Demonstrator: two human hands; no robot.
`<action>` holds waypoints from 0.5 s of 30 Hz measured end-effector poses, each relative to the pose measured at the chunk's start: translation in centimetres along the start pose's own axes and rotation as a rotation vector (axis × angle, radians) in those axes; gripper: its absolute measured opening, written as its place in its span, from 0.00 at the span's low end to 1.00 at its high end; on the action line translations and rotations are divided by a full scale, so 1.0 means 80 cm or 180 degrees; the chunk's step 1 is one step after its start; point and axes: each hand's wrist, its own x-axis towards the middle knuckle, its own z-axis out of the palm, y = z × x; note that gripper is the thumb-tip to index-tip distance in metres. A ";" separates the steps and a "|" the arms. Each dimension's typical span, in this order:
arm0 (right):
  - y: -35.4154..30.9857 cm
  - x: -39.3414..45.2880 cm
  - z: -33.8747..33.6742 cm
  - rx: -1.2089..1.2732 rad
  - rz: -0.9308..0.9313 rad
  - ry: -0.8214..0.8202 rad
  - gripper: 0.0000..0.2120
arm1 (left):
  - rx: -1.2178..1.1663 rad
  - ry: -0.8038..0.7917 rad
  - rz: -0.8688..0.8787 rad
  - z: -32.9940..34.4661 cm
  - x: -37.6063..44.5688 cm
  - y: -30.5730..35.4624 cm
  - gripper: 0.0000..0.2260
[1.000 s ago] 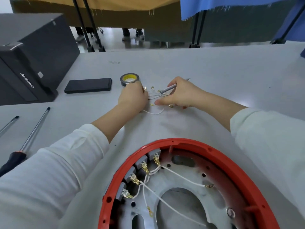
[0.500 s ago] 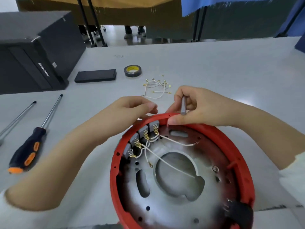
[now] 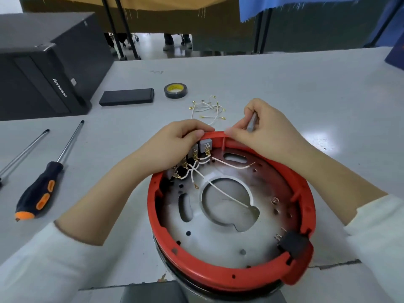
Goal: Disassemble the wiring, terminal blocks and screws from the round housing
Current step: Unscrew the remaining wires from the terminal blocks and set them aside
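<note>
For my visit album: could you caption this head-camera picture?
Both hands, left and right, work at the red housing rim beside its terminal blocks; removed wires lie beyond.

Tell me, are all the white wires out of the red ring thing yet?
Not yet. Several white wires still run from the grey terminal blocks inside the red housing; others lie in a pile on the table.

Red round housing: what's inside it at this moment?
Inside the red round housing: a metal plate with a large central hole, grey terminal blocks at the far-left rim, white wires still attached, a black connector near right. The left hand covers some blocks.
</note>
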 end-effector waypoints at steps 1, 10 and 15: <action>-0.002 0.000 0.000 0.0155 -0.0041 0.0165 0.17 | -0.0003 -0.0014 0.0006 -0.003 0.003 0.000 0.11; -0.018 0.007 0.005 0.0717 -0.0902 -0.0901 0.15 | -0.0084 0.0057 0.0328 -0.004 0.013 -0.008 0.09; -0.005 0.014 0.004 0.1307 -0.0658 -0.0724 0.08 | -0.0374 0.0068 0.0319 -0.003 0.014 -0.012 0.09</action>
